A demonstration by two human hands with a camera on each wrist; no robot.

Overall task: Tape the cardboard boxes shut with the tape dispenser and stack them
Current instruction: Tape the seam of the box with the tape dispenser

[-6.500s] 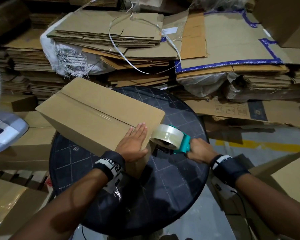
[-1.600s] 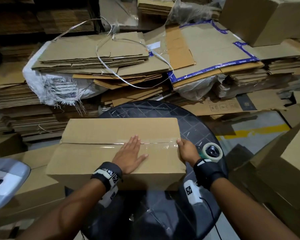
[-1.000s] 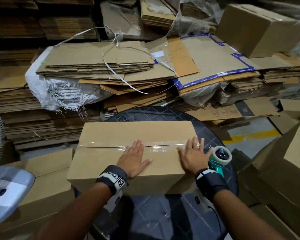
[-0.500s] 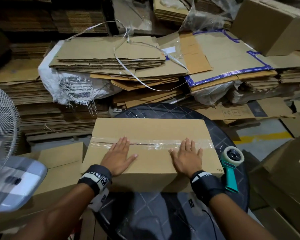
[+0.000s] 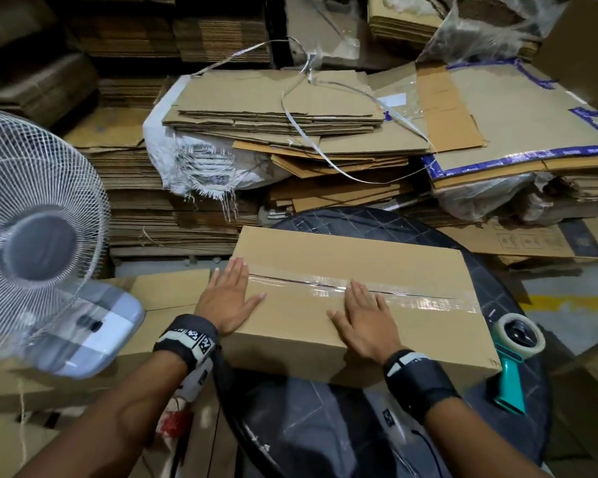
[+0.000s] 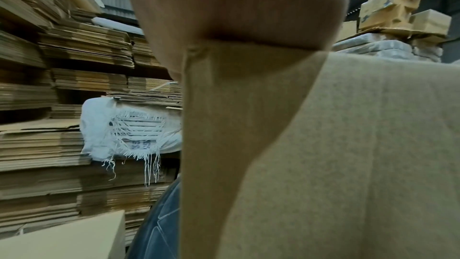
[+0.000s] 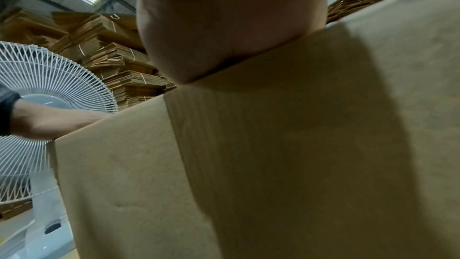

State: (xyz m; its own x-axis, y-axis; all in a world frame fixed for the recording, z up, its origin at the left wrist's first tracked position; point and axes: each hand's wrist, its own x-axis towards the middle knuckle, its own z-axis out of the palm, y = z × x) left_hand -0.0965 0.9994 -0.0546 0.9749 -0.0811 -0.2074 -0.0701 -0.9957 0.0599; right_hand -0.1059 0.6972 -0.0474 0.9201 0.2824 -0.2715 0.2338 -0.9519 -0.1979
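A closed cardboard box (image 5: 356, 257) lies on the round dark table (image 5: 328, 426), with clear tape (image 5: 425, 298) running along its top seam. My left hand (image 5: 230, 298) rests flat on the box's left end, fingers straight. My right hand (image 5: 365, 315) lies flat on the box's middle, fingertips at the tape. The teal tape dispenser (image 5: 513, 360) lies on the table by the box's right end, held by nobody. Both wrist views show only a palm heel against the box wall (image 6: 348, 145) (image 7: 273, 155).
A white standing fan (image 5: 32, 236) stands close on the left. Another closed cardboard box (image 5: 170, 291) sits left of the table, below it. Piles of flattened cardboard (image 5: 273, 112) and a torn white sack (image 5: 201, 160) fill the back. More boxes crowd the right edge.
The tape dispenser was put down on the table at the right and my right hand joined the left on the box top. Both hands have since slid leftward along the taped seam.
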